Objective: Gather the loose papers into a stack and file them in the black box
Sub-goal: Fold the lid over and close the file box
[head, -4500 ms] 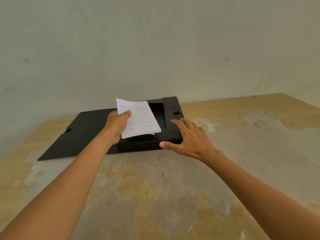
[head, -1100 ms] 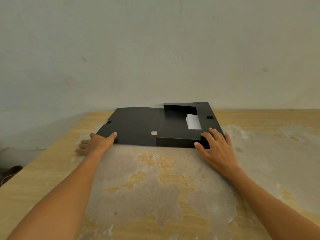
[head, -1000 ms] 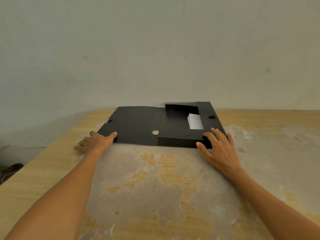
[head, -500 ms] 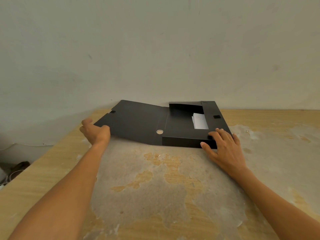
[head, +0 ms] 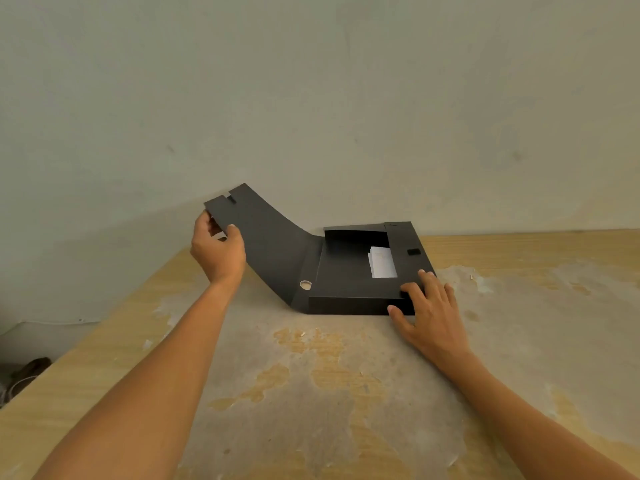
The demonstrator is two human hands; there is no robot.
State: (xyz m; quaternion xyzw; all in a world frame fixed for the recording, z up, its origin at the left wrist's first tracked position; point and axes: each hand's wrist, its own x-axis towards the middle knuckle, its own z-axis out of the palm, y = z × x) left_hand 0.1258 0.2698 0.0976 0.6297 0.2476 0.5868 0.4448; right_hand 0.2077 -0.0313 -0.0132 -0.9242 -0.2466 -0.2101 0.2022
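Observation:
The black box [head: 349, 301] lies on the worn wooden table near the back wall. A white stack of papers [head: 382, 263] rests inside it at the right, partly hidden by an inner flap. The box's long lid flap [head: 266, 237] curves up off the table to the left. My left hand [head: 217, 249] pinches the flap's near-left edge, holding it raised. My right hand [head: 427, 308] lies flat, fingers spread, on the box's front-right corner, pressing it down.
The table [head: 311, 393] has patchy, peeled veneer. Its left edge runs diagonally from the wall toward me, with the floor and some cables [head: 20, 375] below. A plain wall stands close behind the box.
The papers went from my left hand into the box. My left hand then took the lid flap's edge and lifted it from flat on the table to raised and curving upward. My right hand stayed on the corner.

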